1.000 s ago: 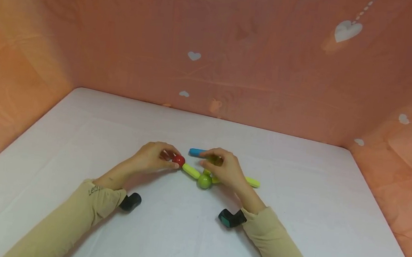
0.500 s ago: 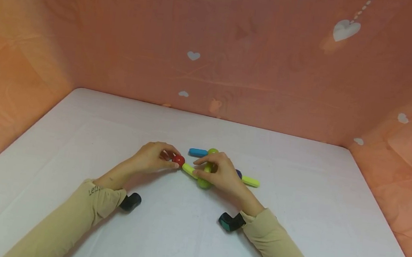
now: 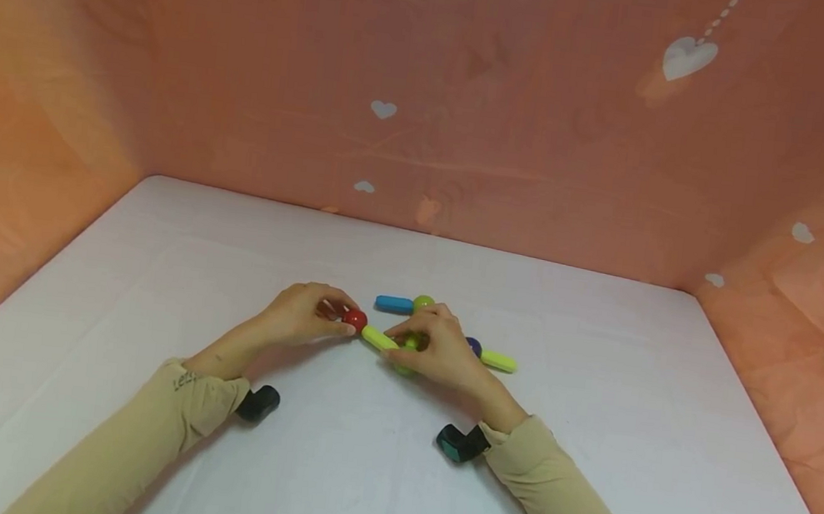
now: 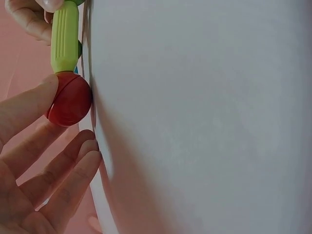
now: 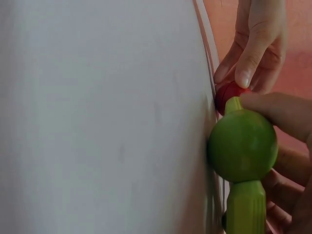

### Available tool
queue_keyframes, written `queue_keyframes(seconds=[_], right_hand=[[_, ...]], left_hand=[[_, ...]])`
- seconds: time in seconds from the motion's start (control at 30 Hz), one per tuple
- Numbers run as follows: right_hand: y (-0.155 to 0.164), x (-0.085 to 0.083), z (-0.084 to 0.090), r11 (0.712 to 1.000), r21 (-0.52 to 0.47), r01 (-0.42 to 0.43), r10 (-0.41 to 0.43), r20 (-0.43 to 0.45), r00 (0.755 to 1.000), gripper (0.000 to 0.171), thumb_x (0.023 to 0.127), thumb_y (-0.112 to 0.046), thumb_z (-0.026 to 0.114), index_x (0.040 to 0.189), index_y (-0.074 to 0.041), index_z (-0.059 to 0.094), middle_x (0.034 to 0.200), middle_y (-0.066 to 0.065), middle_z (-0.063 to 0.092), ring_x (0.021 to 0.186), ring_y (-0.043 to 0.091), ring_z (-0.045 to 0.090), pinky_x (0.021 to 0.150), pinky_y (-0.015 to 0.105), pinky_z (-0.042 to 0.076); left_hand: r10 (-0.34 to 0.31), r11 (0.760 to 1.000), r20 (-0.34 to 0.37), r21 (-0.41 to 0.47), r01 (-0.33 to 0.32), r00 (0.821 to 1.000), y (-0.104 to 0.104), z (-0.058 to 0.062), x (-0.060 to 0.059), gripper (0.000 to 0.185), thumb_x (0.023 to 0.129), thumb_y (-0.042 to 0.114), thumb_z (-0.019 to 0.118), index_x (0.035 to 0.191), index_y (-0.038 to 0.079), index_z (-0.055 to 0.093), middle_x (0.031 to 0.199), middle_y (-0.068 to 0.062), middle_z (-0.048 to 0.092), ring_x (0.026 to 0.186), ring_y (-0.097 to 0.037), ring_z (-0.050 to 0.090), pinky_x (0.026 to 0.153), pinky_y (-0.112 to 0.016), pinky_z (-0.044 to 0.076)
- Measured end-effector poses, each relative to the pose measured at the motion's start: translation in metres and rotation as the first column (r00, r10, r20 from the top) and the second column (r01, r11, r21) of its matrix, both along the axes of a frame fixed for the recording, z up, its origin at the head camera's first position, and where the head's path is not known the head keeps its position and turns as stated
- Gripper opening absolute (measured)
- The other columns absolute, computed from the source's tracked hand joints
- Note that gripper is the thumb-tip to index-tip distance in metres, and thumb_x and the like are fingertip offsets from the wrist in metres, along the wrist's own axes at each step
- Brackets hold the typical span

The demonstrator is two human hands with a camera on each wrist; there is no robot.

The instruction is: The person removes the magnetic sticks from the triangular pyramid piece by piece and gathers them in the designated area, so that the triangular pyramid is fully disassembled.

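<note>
White counter (image 3: 588, 443), pink heart-print backdrop.
Left hand (image 3: 297, 319) pinches glossy red ball (image 3: 355, 319); right hand (image 3: 440, 350) grips green plastic ball (image 5: 242, 145) joined by yellow-green ribbed rod (image 3: 379, 338).

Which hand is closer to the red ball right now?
Left. The left hand pinches the red ball itself; the right hand is further along the yellow-green stick, holding the green ball at its other end.
</note>
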State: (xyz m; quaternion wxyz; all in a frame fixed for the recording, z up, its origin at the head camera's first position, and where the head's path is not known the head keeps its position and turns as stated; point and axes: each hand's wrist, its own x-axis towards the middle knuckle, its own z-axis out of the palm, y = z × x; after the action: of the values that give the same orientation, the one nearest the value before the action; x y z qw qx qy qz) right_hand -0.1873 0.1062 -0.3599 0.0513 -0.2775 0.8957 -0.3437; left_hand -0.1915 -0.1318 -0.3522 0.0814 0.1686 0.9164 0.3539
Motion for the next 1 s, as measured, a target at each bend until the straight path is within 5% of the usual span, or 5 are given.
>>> queue_keyframes(seconds=[1.0], right_hand=[[0.0011, 0.0012, 0.0003, 1.000, -0.009, -0.012, 0.012, -0.033, 0.999, 0.019, 0.079, -0.018, 0.078, 0.097, -0.010, 0.076, 0.084, -0.003, 0.065, 0.094, 0.017, 0.046, 0.077, 0.028, 0.033]], left_hand=[[0.041, 0.997, 0.025, -0.062, -0.039, 0.999, 0.0083, 0.0096, 0.0009, 0.029, 0.082, 0.021, 0.074, 0.108, 0.007, 0.071, 0.102, -0.010, 0.070, 0.095, -0.026, 0.064, 0.083, -0.041, 0.048]])
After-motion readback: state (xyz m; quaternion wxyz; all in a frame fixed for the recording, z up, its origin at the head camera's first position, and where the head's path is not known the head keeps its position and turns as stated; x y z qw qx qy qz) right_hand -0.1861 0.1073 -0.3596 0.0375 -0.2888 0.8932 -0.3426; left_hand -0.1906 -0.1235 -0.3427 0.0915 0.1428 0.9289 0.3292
